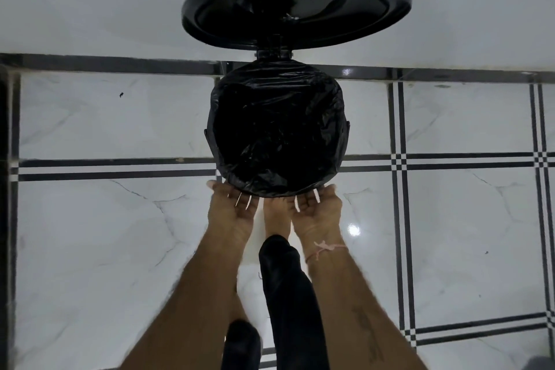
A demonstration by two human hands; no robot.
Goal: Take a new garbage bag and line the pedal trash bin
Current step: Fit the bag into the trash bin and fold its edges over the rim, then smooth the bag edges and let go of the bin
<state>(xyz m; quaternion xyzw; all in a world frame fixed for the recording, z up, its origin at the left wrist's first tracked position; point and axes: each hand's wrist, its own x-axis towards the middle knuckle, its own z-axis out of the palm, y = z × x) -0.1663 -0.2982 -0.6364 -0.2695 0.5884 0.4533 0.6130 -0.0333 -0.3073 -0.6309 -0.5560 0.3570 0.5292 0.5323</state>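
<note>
1. i look straight down on the black pedal trash bin [344,135], which stands on a white marble-look tiled floor [105,234] against a pale wall [90,0].
2. the bin's round black lid [295,7] is swung up on the far side of the bin, tilted back toward the wall, its glossy underside facing me.
3. a black garbage bag [277,129] sits inside the bin; its mouth is spread wide and its edge is folded out over the rim all the way around, wrinkled and shiny.
4. my left hand [232,207] is at the bin's near edge, left of centre, palm up, fingers curled under the bag's overhang. it touches the plastic; whether it pinches it i cannot tell.
5. my right hand [315,209] is at the bin's near edge, right of centre, also palm up with fingers hooked under the folded bag edge. again, whether it actually grips is unclear.
6. a pink thread bracelet [326,249] circles the right wrist.
7. between the two hands, just below the bin's near edge, a bare foot [277,216] reaches under the bin; the pedal itself is hidden.
8. black-striped tile borders [399,219] cross the floor left and right of the bin.
</note>
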